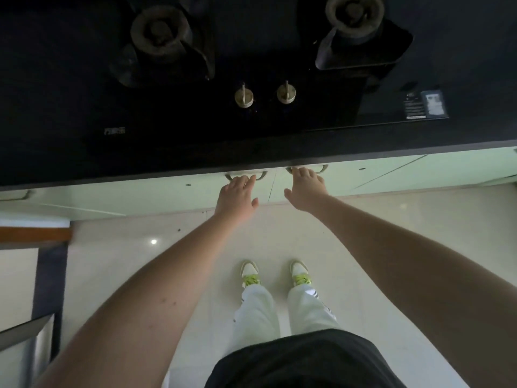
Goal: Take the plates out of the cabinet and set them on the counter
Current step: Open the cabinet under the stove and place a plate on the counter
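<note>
I see the dark counter (84,152) with a gas hob (251,65) filling the top of the view, and below its edge the pale green cabinet (391,172) with both doors closed. No plates are visible to me. Both arms stretch forward and down. The left hand (236,196) reaches the left door handle (261,175), fingers straight and close together, tips on the handle. The right hand (306,189) reaches the right door handle (321,168), fingers a little spread, touching it.
</note>
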The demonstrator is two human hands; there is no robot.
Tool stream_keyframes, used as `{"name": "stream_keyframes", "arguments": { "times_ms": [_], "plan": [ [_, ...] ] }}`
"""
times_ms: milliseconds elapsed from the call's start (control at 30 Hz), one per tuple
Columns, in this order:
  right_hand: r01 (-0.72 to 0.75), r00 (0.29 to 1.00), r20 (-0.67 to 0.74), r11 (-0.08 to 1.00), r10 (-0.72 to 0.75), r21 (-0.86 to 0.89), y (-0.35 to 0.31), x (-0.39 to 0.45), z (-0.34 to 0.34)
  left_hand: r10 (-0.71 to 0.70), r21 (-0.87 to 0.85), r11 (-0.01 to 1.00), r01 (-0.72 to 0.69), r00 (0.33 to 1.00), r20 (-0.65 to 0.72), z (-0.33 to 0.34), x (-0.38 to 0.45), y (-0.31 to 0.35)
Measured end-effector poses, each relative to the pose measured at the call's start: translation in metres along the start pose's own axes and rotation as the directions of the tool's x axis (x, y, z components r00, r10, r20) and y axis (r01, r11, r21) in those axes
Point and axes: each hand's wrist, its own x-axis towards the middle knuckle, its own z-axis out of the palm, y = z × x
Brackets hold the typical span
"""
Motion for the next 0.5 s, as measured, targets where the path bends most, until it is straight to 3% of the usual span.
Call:
{"name": "stream_keyframes", "arguments": {
  "times_ms": [233,367,500],
  "plan": [
    [0.023,0.999,0.031,0.999,-0.022,-0.046,0.008,-0.035,0.011,-0.029,-0.089,0.995,0.036,0.997,0.075,0.005,-0.034,0.009],
    [0.057,0.998,0.032,0.974,-0.051,-0.221,0.02,-0.085,0.043,-0.002,-0.157,0.988,0.013,0.997,0.071,0.026,-0.082,0.007],
    [0.039,0.998,0.046,0.978,-0.031,-0.203,0.045,-0.129,0.069,-0.015,-0.168,0.985,0.035,0.993,0.119,0.051,-0.132,-0.003]
  ]
}}
